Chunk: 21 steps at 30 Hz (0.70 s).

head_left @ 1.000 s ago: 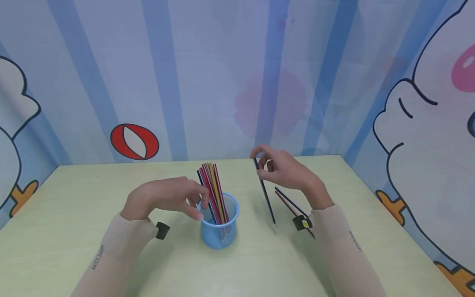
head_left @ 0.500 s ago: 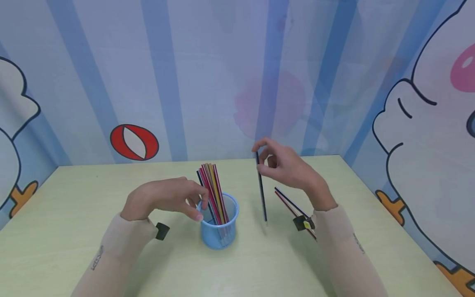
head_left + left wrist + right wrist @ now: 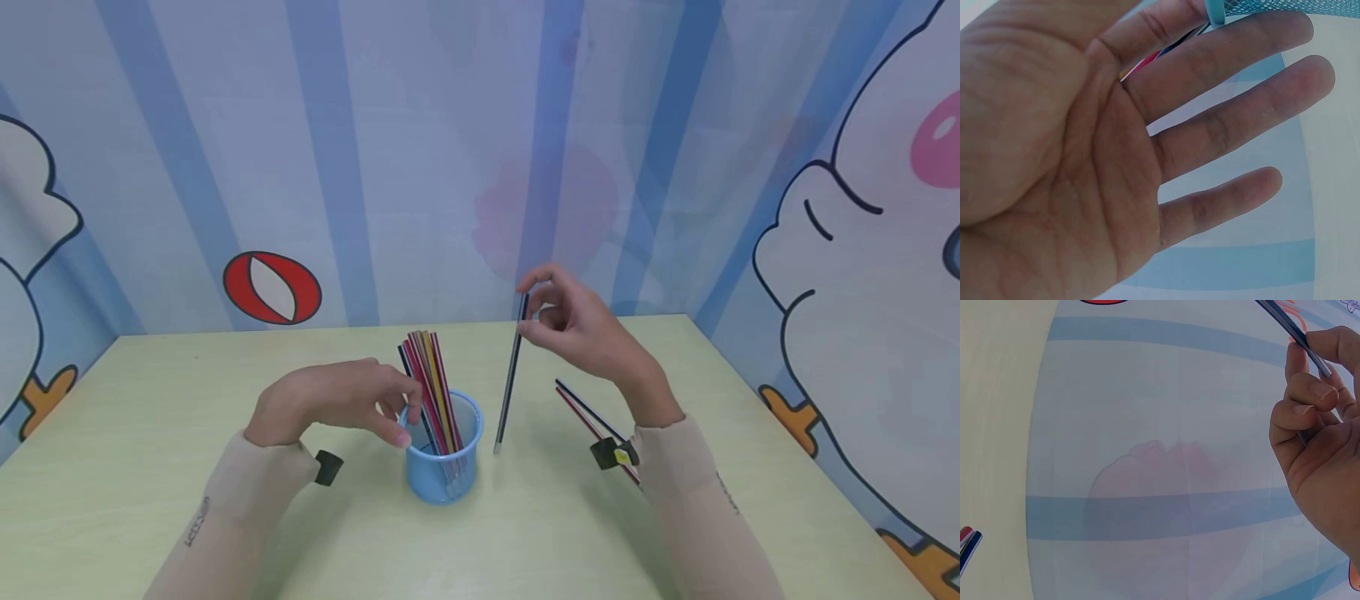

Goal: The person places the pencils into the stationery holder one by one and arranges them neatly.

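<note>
In the head view, a light-blue mesh pen cup [image 3: 442, 479] stands upright with a bundle of slim striped pencils [image 3: 431, 379] in red, yellow and dark blue leaning in it. My left hand [image 3: 337, 396] is at its left rim, thumb outside and index finger over the edge. The left wrist view has this index finger running behind the cup's rim [image 3: 1215, 11], its other fingers stretched out. Right of the cup my right hand [image 3: 581, 329] pinches a dark-blue striped pencil [image 3: 511, 383] near its top; its pale lower end hangs just right of the cup.
Under the right wrist lie a red pencil [image 3: 579, 410] and a dark-blue pencil [image 3: 592, 406] on the pale wooden table [image 3: 262, 367]. A printed blue curtain [image 3: 450, 167] stands behind the table's back edge. A small dark wrist camera sits at each sleeve cuff.
My right hand has risen slightly, and its pencil has swung so the lower end points left toward the cup. The left hand and the cup have stayed in place.
</note>
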Tool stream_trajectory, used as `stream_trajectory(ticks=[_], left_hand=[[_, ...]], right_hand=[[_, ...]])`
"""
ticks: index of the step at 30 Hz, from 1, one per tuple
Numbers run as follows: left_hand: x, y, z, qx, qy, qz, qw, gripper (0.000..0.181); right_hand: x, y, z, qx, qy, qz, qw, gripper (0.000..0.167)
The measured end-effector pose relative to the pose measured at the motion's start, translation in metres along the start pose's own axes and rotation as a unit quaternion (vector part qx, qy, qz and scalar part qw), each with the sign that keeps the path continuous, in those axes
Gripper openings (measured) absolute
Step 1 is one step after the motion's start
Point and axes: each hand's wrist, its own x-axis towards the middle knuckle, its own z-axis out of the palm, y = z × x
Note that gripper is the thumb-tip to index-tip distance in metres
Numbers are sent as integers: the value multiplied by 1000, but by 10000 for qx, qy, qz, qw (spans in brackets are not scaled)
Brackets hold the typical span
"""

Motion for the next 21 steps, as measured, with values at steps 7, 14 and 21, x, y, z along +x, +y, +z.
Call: stream_trajectory(ticks=[7,14,21], left_hand=[[1,0,0,34,-1,-29,10000,20],[1,1,0,31,-14,-54,10000,20],[-1,2,-1,50,-13,12,10000,20]], right_hand=[[0,0,-1,460,167,-59,9988,33],[-3,-2,-5,520,342,-167,9979,33],[-5,-4,-10,678,436,-336,9962,33]])
